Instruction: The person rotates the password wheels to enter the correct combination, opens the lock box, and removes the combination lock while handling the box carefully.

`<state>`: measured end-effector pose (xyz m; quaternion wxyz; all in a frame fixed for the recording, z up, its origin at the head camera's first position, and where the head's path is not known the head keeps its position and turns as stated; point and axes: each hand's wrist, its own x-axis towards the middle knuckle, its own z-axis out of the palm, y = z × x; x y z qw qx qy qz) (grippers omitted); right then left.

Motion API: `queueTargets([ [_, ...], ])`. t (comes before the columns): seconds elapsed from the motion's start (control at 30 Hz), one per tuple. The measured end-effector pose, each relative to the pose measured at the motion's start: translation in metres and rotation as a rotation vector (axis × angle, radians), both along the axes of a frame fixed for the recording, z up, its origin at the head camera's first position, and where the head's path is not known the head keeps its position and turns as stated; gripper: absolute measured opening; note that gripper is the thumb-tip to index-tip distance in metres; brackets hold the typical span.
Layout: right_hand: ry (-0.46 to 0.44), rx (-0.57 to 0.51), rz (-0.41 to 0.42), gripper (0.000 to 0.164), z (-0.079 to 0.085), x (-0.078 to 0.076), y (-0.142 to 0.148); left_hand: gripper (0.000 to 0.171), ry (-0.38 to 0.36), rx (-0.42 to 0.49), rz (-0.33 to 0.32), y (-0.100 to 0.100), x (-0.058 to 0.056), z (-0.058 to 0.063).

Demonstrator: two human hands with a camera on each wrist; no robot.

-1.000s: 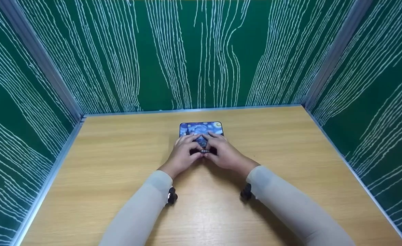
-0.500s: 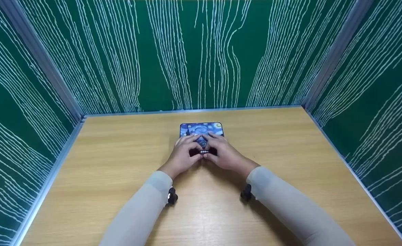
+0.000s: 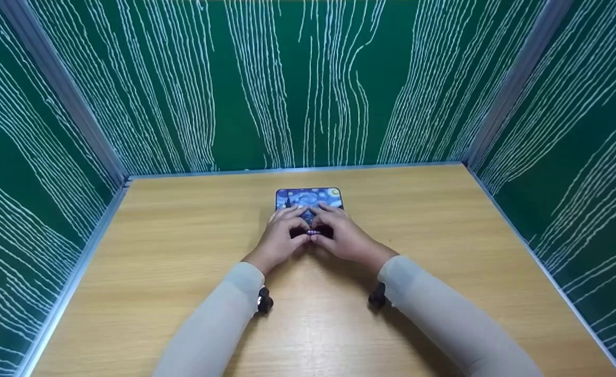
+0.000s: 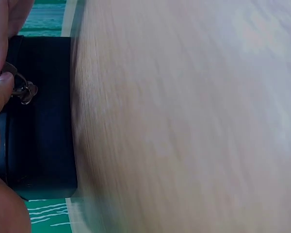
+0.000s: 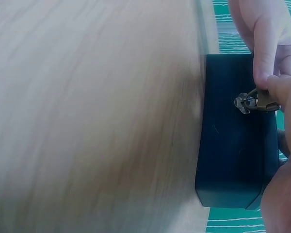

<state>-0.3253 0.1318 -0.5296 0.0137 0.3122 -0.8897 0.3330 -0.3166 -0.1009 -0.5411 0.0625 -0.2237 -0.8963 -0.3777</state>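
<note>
A dark box (image 5: 228,155) stands on the table; its lid (image 3: 308,197) bears a blue swirling night-sky painting. On the box's front is a metal clasp (image 5: 243,103), through which a small brass-coloured padlock (image 5: 266,101) hangs. My left hand (image 3: 282,234) and right hand (image 3: 345,234) meet at the front, pinching the padlock between thumbs and index fingers. Their other fingers rest on the lid and along its sides. In the head view a small banded strip of the padlock shows between the fingertips; its details are too small to read.
The wooden table (image 3: 192,225) runs up to green walls (image 3: 245,104) with white wavy lines at the back and both sides. Grey metal edging (image 3: 297,168) borders the tabletop. A small dark device (image 3: 265,300) is worn at each wrist.
The fingertips have shifted slightly on the padlock, and its banded strip looks a little different. Box and arms stay nearly where they were.
</note>
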Motion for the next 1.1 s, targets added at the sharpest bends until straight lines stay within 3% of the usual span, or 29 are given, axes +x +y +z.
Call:
queueTargets([
  [0.53, 0.012, -0.019, -0.010, 0.014, -0.0002, 0.0020, -0.0022, 0.013, -0.004, -0.006, 0.005, -0.0006, 0.0004, -0.0004],
  [0.8, 0.107, -0.027, 0.039, 0.012, -0.0048, -0.0027, -0.0032, 0.013, 0.004, 0.004, 0.000, 0.0000, -0.0006, -0.0006],
  [1.1, 0.100, -0.009, 0.033, 0.011, -0.0035, -0.0026, -0.0022, 0.014, -0.030, 0.019, 0.009, 0.0007, 0.0005, 0.0007],
])
